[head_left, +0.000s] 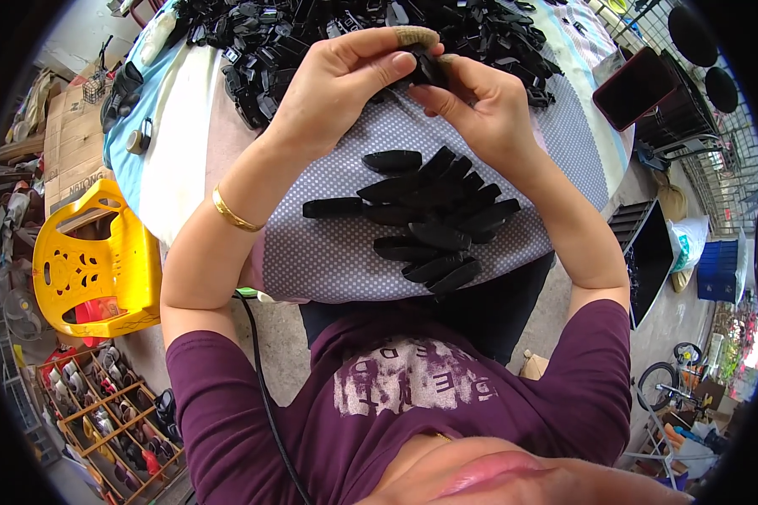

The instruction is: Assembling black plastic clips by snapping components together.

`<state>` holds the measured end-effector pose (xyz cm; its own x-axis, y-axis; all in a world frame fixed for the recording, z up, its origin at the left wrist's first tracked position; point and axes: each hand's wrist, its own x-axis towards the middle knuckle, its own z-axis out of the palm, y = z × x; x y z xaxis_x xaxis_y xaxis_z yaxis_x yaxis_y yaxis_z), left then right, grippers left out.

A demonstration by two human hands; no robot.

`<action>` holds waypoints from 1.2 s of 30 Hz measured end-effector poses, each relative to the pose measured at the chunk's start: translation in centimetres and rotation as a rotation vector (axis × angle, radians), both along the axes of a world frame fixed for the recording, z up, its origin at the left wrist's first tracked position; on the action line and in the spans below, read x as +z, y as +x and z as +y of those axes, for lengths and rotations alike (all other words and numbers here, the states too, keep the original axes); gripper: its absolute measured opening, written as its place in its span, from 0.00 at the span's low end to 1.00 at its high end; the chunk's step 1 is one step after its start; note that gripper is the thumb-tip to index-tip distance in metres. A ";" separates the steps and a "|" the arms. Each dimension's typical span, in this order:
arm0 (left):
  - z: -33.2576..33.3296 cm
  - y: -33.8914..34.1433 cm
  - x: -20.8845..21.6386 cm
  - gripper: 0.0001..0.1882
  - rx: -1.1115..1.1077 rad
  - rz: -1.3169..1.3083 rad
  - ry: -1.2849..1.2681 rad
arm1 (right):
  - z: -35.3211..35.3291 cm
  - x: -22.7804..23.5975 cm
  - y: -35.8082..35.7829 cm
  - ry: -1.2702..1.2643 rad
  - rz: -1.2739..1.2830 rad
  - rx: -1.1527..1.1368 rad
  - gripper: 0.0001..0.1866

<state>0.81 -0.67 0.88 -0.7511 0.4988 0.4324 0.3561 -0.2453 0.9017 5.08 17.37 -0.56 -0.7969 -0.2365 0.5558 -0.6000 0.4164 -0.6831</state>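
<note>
While both hands are working over the worktop (185,160), the person is pinching one small black plastic piece (429,69) between them, just above the near edge of a big heap of loose black parts (354,29). The left hand (345,80) is curling around the piece from the left, thumb and taped forefinger closed on it; the right hand (480,105) is gripping it from the other side, fingers bent in tight. Neither hand is loose or spread. Exactly how the piece is sitting between the fingertips is hard to tell, it is mostly hidden.

Judging by the layout, a fair batch is already done: a cluster of long black shells (429,219) is lying overlapped on the dotted cloth (328,252) nearer the person, well apart from the heap. The heap is looking far larger than the finished cluster, so most of the work seems left. A dark red phone (636,84) is sitting at the worktop's right rim, and a yellow plastic chair (93,261) is standing on the floor to the left.
</note>
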 end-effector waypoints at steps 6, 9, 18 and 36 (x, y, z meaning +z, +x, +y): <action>0.1 0.4 -0.1 0.11 0.018 0.118 0.036 | -0.7 -0.3 -0.1 0.008 0.312 -0.101 0.13; 0.2 0.3 -0.3 0.11 0.022 0.102 0.041 | -0.7 -0.5 -0.2 0.118 0.383 -0.175 0.14; 0.5 1.4 -0.7 0.18 0.266 0.255 -0.079 | -0.2 -1.0 -1.4 -0.239 -0.297 0.247 0.18; 0.7 2.4 -0.3 0.10 0.252 0.692 -0.623 | 1.9 -0.4 -1.1 0.873 0.188 -0.352 0.10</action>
